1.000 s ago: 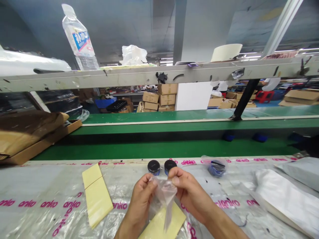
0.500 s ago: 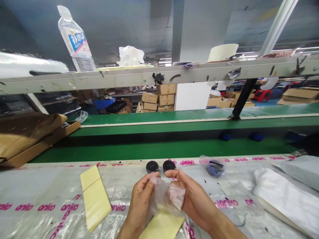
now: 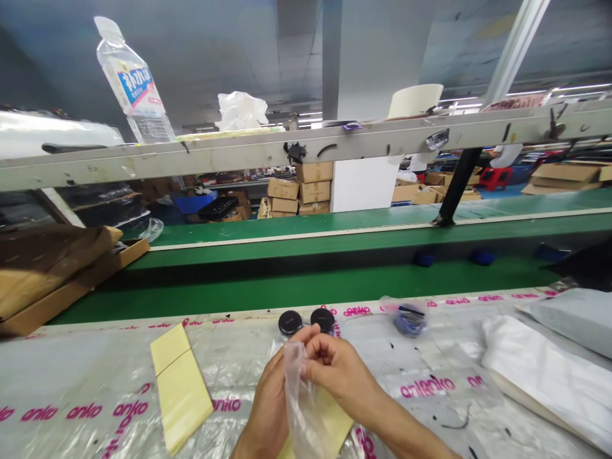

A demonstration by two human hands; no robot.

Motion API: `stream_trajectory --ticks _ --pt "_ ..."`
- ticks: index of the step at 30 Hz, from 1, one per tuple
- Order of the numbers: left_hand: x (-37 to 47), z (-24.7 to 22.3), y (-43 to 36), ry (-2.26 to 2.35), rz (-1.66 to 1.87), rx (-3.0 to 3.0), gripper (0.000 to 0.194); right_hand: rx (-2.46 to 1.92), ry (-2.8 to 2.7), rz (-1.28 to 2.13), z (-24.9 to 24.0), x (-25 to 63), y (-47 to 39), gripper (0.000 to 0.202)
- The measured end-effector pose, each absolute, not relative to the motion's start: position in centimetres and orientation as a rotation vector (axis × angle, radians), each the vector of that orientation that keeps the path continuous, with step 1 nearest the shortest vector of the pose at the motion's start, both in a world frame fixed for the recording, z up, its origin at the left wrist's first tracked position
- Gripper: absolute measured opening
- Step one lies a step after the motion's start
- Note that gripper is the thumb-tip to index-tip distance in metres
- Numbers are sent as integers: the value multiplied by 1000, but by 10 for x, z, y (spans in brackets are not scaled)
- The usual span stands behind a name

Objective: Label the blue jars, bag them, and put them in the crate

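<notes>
Both my hands sit low in the middle of the frame: left hand and right hand each have their grip pinched on a clear plastic bag, just below two black-lidded jars on the table.

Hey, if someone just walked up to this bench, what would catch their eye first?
Both hands, left hand and right hand, pinch a clear bag at the near edge. Just beyond them stand two black-lidded jars, with yellow sheets to the left. Behind runs a green belt, and a water bottle tilts on the shelf above.
</notes>
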State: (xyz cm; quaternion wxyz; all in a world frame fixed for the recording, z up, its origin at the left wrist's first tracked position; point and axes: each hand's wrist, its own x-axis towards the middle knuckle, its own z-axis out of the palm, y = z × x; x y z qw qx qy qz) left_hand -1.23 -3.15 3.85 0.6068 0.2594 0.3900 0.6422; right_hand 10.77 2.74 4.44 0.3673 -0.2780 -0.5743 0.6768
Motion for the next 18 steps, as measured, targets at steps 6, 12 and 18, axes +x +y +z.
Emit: stream_trajectory --ticks 6,12,18 --pt "-8 40 -35 888 1520 499 55 -970 -1530 1474 49 111 30 16" --pt "-13 37 -34 942 1505 659 44 -1050 -1734 1262 54 119 32 7" --pt "-17 30 -31 1059 1539 512 28 -958 -1816 1254 56 131 39 21"
